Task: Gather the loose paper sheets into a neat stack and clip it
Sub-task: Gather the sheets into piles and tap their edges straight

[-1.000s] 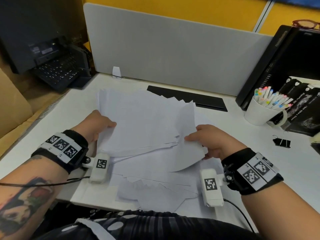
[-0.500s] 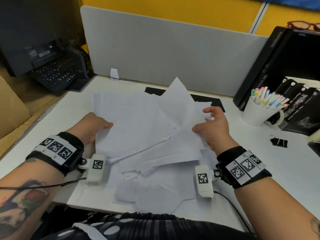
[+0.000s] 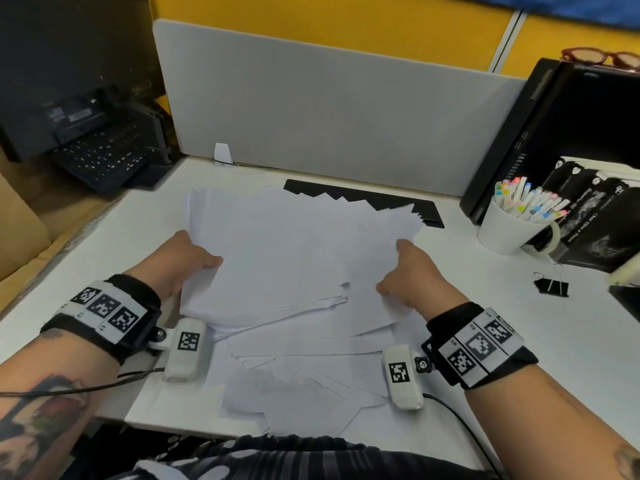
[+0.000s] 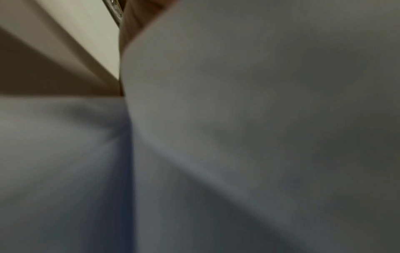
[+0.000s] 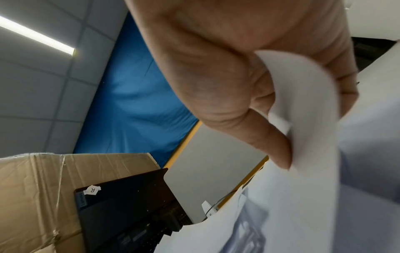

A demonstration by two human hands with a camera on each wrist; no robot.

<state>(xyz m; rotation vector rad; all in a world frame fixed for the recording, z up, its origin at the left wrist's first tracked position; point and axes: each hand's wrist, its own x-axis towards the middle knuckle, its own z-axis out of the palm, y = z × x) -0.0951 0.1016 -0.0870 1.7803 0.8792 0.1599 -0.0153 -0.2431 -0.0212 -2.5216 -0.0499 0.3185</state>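
Since half a second ago, the raised sheet on the right is lying flat again on the bundle, and the right hand [image 3: 412,275] is sitting lower on the bundle's right edge. Nearest the person, loose paper sheets [image 3: 304,386] are lying fanned on the white desk [image 3: 540,341] at its front edge. Just beyond them, the held bundle of sheets [image 3: 284,258] is spreading out between both hands, its far corners jagged and overlapping a flat black item [image 3: 429,207]. Left hand [image 3: 180,261] is gripping the bundle's left edge, thumb on top, fingers hidden underneath; the left wrist view is showing only blurred paper. Right hand is pinching the right edge, thumb [image 5: 270,137] pressing on a curled sheet. Well apart to the right, a black binder clip [image 3: 552,287] is lying on the desk, near a white cup of markers [image 3: 509,230]. Farther back, a grey divider panel [image 3: 329,109] is standing before a yellow wall [image 3: 311,19].
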